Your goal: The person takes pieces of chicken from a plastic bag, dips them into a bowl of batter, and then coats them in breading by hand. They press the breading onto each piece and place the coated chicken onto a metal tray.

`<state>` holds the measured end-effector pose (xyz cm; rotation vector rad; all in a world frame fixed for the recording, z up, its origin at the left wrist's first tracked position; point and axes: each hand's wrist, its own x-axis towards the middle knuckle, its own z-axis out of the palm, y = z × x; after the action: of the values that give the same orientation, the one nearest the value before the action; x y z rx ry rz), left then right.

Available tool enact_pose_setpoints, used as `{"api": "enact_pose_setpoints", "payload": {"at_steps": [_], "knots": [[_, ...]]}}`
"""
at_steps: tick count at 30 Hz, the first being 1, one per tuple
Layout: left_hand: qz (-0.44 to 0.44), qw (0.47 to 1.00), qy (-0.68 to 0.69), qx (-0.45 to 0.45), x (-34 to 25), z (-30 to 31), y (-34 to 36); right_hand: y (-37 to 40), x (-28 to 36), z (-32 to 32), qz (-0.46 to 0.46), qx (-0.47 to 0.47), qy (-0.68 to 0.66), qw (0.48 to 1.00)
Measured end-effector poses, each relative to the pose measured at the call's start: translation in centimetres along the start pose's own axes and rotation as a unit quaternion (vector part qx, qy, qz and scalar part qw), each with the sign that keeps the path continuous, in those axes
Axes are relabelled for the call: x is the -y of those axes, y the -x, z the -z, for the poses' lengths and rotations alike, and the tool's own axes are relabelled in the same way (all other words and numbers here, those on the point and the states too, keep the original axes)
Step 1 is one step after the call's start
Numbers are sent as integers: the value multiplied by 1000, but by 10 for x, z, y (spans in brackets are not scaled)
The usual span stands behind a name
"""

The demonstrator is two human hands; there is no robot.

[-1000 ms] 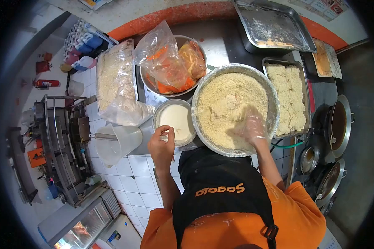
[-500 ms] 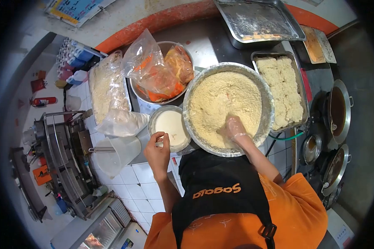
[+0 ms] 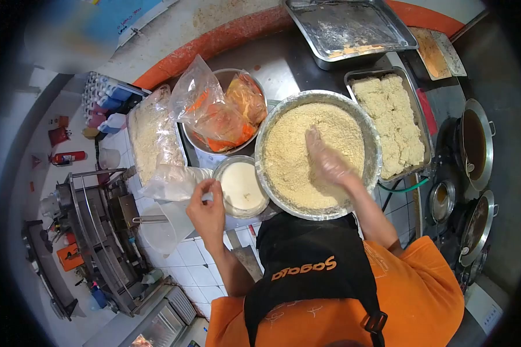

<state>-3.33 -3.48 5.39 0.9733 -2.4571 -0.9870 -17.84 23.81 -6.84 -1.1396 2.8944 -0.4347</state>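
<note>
A large metal bowl [image 3: 261,184] full of pale yellow crumbs [image 3: 286,136] stands in front of the black apron. My right hand [image 3: 327,159], in a clear glove, lies on the crumbs with its fingers stretched out. At the left rim of a smaller bowl of white batter [image 3: 241,186] is my left hand [image 3: 207,213], its thumb and fingertips pressed together. Whatever that pinch may hold is too small to make out. Behind the batter, a round bowl [image 3: 189,137] carries plastic bags of orange and yellow food [image 3: 246,98].
At the right of the crumbs is a tray [image 3: 426,151] of coated pieces [image 3: 388,124], with an empty metal tray [image 3: 350,29] behind. Far right stand woks of brown liquid [image 3: 474,144]. Left are a bagged crumb tray [image 3: 150,130] and a clear plastic container [image 3: 162,228].
My right hand has come up out of the crumbs and moved toward the bowl's middle, fingers now extended. My left hand has shifted slightly left, away from the batter. The view has tilted slightly.
</note>
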Motion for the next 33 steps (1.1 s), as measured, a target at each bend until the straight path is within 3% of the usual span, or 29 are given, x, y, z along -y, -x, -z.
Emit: {"api": "enact_pose_setpoints", "payload": {"at_steps": [1, 2, 3, 5, 6, 7, 8, 9, 11, 13, 14, 15, 16, 17, 19, 20, 22, 24, 26, 28, 29, 30, 32, 33], "knots": [[-15, 1000, 15, -8, -6, 2, -8, -2, -11, 14, -93, 4, -163, 982], [-33, 999, 21, -10, -17, 4, -17, -4, -15, 27, -181, 6, -320, 930], [-36, 999, 22, -15, -24, 3, -29, -7, -14, 37, -177, 3, -321, 930], [-100, 992, 42, -61, -36, 0, -55, -10, -10, 49, -350, 86, -218, 907], [-104, 992, 40, -62, -36, -2, -73, -14, -7, 41, -373, 134, -223, 891], [-189, 980, 23, -53, -35, -7, -94, -14, -6, 22, -375, 128, -225, 890], [-272, 961, 9, -43, -35, -11, -113, -12, -7, -4, -329, 81, -288, 896], [-280, 959, 15, -38, -38, -15, -131, -9, -9, -15, -281, 31, -346, 894], [-215, 944, -143, 207, -45, -23, -167, -19, 2, 16, -300, 64, -435, 846], [-273, 923, -57, 266, -14, -52, -201, -22, 3, 8, -288, 18, -473, 832], [-150, 904, 62, 395, -2, -64, -214, -22, 2, 3, -267, -16, -512, 816], [-17, 843, 172, 509, -1, -71, -223, -23, 1, 0, -274, -31, -511, 814], [-133, 853, -43, 502, -6, -70, -223, -22, 3, -2, -259, -50, -595, 759], [-143, 847, -47, 509, -9, -73, -221, -20, 3, -4, -238, -68, -672, 698], [-258, 789, -148, 537, -6, -83, -219, -18, -1, 6, -249, -100, -653, 709], [-266, 782, -152, 543, -3, -86, -220, -16, -4, 9, -246, -114, -679, 682], [-472, 723, -231, 448, 2, -90, -222, -12, -11, 21, -245, -136, -705, 652], [-448, 732, -246, 450, 3, -90, -219, -3, -21, 47, -291, -189, -688, 637], [-420, 746, -260, 446, -3, -84, -216, 10, -34, 97, -300, -177, -693, 631], [-409, 743, -279, 451, -16, -77, -211, 26, -62, 87, -392, -246, -637, 617], [-413, 739, -276, 454, -20, -75, -208, 37, -75, 91, -363, -274, -655, 603], [-420, 740, -310, 425, -22, -73, -205, 47, -79, 110, -334, -301, -672, 589], [-427, 740, -376, 359, -20, -69, -198, 62, -87, 140, -419, -324, -629, 570], [-427, 741, -373, 360, -18, -72, -196, 74, -101, 134, -419, -324, -627, 571]]}}
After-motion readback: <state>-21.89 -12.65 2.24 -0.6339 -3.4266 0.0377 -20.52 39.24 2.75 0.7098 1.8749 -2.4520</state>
